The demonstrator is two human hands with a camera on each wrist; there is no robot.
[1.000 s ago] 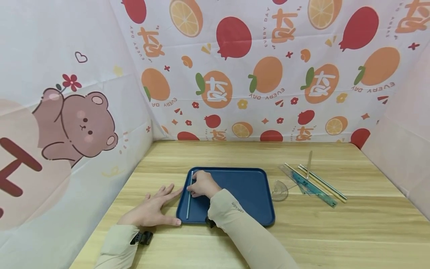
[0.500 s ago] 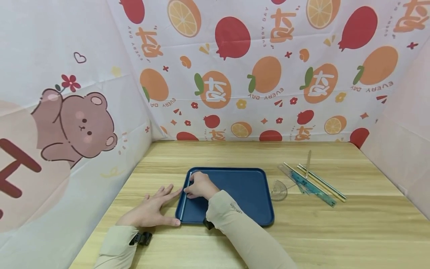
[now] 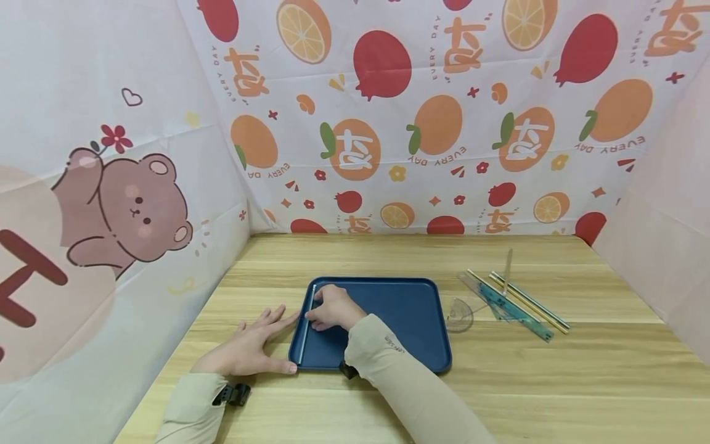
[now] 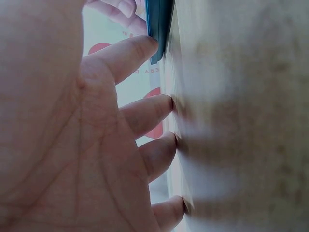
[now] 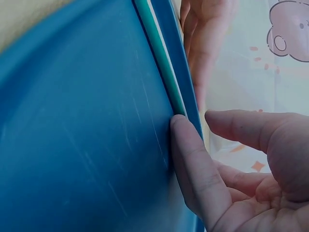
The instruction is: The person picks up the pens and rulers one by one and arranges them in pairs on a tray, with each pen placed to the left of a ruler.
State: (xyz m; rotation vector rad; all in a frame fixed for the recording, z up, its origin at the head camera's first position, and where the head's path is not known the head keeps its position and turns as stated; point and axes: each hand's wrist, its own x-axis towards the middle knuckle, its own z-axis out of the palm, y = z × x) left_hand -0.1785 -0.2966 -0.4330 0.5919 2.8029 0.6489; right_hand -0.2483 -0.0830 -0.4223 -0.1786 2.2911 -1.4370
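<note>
Wooden counter (image 3: pixel 388 394): left hand (image 3: pixel 249 348) lay flat, steadying the tray (image 3: pixel 399 308); right hand (image 3: pixel 330 308) fingertips nudged the thin, stiff, light straw (image 3: pixel 304 327), probably slippery, best pinched mid-length.

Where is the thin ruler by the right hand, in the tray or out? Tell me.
In. The ruler lies flat inside the blue tray, along its left rim; the right hand touches it.

Right hand (image 3: pixel 331 307) apparently touches ruler (image 3: pixel 305 325) in tray (image 3: pixel 399 308).
</note>
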